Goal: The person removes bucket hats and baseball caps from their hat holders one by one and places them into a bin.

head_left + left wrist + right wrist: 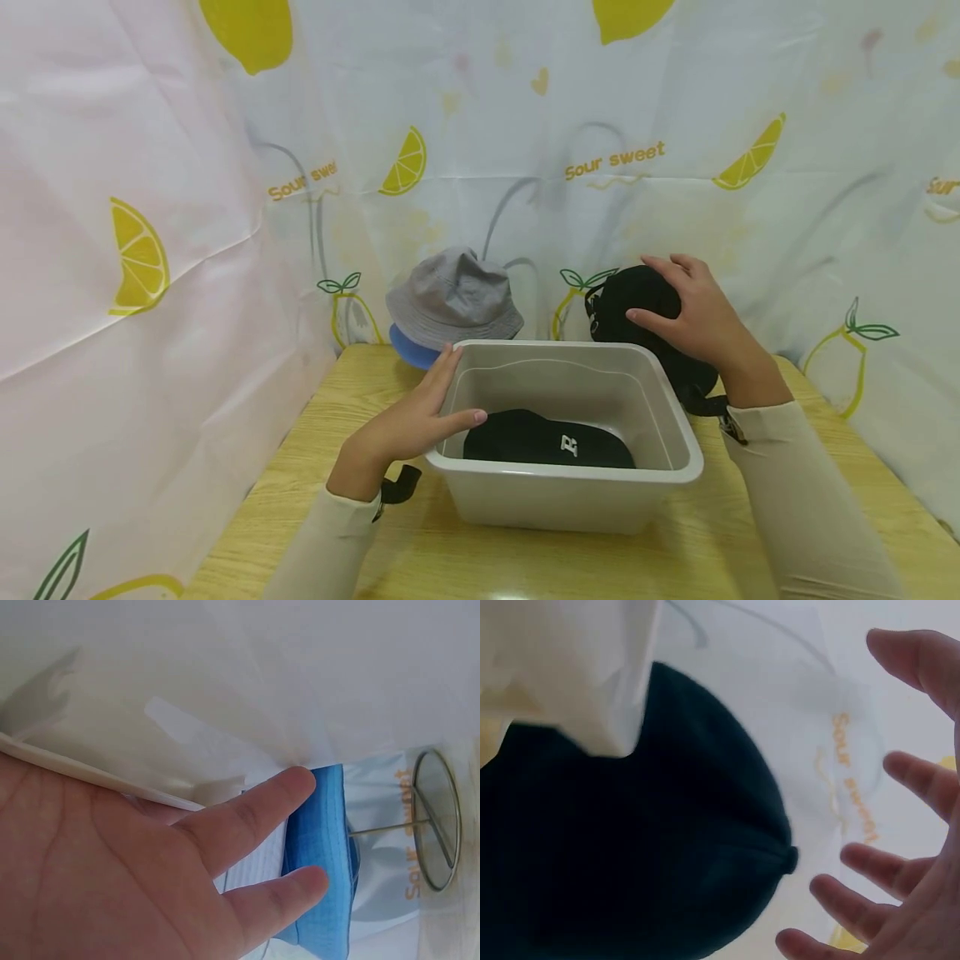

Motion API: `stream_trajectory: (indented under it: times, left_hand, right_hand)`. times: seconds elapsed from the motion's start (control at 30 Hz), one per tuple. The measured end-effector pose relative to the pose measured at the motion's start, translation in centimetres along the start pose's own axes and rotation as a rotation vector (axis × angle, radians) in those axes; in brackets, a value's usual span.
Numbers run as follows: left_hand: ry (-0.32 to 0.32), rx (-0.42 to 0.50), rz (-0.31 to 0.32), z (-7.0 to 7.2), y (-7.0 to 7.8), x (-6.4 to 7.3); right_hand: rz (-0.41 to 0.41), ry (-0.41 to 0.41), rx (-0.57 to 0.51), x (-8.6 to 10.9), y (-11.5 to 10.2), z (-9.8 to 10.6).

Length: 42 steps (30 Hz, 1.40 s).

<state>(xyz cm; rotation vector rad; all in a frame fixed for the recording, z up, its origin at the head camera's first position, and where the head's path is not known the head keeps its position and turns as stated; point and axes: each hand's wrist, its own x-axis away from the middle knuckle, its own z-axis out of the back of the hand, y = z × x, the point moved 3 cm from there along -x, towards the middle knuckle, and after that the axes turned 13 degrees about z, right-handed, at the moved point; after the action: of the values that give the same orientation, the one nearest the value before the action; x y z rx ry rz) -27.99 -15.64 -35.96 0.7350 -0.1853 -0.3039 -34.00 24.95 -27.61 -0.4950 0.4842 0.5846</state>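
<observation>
A pale grey plastic tub point(567, 474) stands on the table. Inside it lies a black cap with a white letter badge point(525, 437). My left hand point(408, 421) rests on the tub's left rim, its fingers extended along the outer wall and the thumb over the edge. In the left wrist view the palm point(90, 862) lies against that rim. Behind the tub at the right is a second black cap point(630, 304). Over it my right hand point(697, 317) is spread; in the right wrist view its fingers stand apart from the crown of that cap point(705, 825).
A grey bucket hat point(457, 296) sits over a blue hat point(411, 348) behind the tub's left corner. Beside the blue hat, the left wrist view shows a wire stand point(435, 821). A lemon-print curtain point(480, 108) hangs behind the wooden table point(517, 567).
</observation>
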Motion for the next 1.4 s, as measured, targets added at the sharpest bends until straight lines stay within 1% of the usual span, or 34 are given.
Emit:
stream_trajectory:
  times: [0.13,0.3,0.53,0.63,0.87,1.13,1.4]
  left_hand:
    - [0.003,-0.007,-0.009,0.1,0.1,-0.2]
    - [0.009,-0.008,-0.016,0.1,0.0,-0.1]
    - [-0.002,-0.003,-0.012,-0.4,-0.3,0.1]
    - [-0.006,0.002,-0.021,-0.6,-0.4,0.1]
    - [0.012,-0.007,-0.029,-0.3,-0.3,-0.1]
    - [0.015,-0.024,-0.025,-0.1,-0.1,-0.2]
    - [0.003,-0.013,-0.013,-0.1,-0.1,-0.1]
  right_hand:
    - [-0.028,0.002,0.012,-0.2,0.7,-0.1]
    - [-0.063,0.009,0.055,-0.6,1.7,-0.6]
    - [-0.165,-0.038,0.069,-0.5,3.4,-2.2]
    - [-0.19,-0.043,0.078,-0.5,3.9,-2.6]
    - [-0.202,-0.049,0.097,-1.1,4.3,-2.9]
    - [-0.227,-0.088,0.09,-1.6,5.0,-3.0]
    - [-0.254,-0.062,0.072,-1.7,5.6,-3.3]
